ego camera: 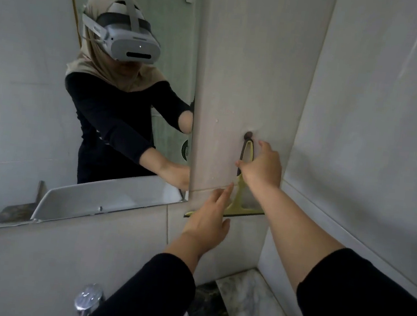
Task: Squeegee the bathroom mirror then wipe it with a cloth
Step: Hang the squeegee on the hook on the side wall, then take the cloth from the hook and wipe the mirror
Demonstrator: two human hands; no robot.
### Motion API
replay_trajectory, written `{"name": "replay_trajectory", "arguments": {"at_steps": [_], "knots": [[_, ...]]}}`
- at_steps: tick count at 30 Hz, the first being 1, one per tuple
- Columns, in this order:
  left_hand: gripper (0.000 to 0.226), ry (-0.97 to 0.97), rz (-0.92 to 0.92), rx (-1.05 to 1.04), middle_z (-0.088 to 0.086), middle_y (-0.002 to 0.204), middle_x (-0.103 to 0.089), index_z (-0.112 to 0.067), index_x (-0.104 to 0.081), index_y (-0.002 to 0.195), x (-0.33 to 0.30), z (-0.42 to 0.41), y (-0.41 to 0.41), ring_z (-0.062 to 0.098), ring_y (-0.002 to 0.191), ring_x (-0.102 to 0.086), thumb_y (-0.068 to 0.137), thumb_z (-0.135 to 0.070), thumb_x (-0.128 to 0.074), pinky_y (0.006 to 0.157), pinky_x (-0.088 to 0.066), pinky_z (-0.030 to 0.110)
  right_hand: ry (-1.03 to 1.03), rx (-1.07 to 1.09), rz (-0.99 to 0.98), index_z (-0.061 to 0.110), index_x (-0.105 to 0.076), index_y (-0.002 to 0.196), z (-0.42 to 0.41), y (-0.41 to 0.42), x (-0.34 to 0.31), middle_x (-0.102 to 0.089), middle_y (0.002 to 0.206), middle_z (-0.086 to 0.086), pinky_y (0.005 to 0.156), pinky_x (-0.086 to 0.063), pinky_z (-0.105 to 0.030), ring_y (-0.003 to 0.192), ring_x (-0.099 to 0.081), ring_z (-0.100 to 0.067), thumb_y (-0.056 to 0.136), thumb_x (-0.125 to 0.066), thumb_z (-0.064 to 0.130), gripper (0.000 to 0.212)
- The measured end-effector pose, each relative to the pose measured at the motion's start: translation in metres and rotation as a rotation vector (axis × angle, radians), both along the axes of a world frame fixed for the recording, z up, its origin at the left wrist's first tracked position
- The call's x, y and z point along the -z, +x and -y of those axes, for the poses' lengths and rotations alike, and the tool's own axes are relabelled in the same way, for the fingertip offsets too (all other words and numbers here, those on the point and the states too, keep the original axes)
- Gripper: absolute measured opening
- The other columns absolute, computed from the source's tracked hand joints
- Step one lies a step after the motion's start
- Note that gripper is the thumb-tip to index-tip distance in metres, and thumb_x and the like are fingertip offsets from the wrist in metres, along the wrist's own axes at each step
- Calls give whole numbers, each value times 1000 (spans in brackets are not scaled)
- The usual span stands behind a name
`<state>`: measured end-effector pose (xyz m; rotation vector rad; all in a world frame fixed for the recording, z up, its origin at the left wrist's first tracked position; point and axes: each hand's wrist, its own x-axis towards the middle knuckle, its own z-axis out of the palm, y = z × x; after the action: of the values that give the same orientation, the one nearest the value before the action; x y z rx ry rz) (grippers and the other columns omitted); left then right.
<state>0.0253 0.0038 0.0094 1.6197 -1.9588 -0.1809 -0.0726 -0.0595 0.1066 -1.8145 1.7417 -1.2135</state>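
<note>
Both steps remain, we judge; squeegee (241, 187) hangs from wall hook (248, 135) right of mirror (51, 114); our right hand (262, 166) spreads over its handle, left hand (208, 220) open near the blade; neither clamped; no cloth visible.

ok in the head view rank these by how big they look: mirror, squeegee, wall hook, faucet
1. mirror, by far the largest
2. squeegee, partly hidden behind both hands
3. faucet, cut off by the sleeve and closer to the camera, so its rank is unsure
4. wall hook, the smallest
</note>
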Motion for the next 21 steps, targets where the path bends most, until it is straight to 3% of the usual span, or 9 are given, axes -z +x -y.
{"name": "replay_trajectory", "arguments": {"at_steps": [4,6,11,14,18,21], "knots": [[49,33,15,-59,3,136,-52,-18,-47,136,-29,-40,41,22,125,-48,88,-11,-54,102,-37,29,131,-115,-207,22,-56,129,-45,10,-12,-55,133,-10,96,-46,-36,120,-52,-33,85,-66,21,45],[39,64,47,-103,3,129,-59,-17,-56,127,-45,-69,65,21,120,-52,89,-12,-53,101,-37,27,166,-248,-307,15,-61,124,-76,23,-22,-58,131,-9,97,-45,-33,120,-54,-30,86,-65,21,38],[32,88,38,-270,1,120,-63,-16,-60,122,-80,-152,134,18,113,-56,91,-13,-52,98,-43,29,193,-515,-351,10,-62,122,-150,76,-48,-61,128,-7,90,-44,-28,113,-57,-23,86,-68,23,39],[32,55,56,-391,-1,122,-62,-19,-60,123,-95,-202,179,18,115,-55,92,-17,-52,99,-42,29,157,-640,-387,11,-63,121,-185,117,-60,-61,120,-4,86,-45,-26,100,-58,-20,87,-67,25,38],[33,-3,49,-578,-1,127,-57,-23,-59,123,-107,-265,237,19,117,-52,91,-18,-54,97,-40,29,132,-811,-368,15,-61,125,-225,183,-68,-54,136,-7,100,-42,-31,122,-51,-23,88,-65,26,39],[36,-85,13,-721,2,132,-51,-25,-57,125,-109,-308,279,22,117,-51,89,-18,-55,97,-44,37,151,-952,-355,16,-60,128,-253,236,-67,-52,138,-10,101,-41,-32,123,-50,-25,91,-62,27,39]]}}
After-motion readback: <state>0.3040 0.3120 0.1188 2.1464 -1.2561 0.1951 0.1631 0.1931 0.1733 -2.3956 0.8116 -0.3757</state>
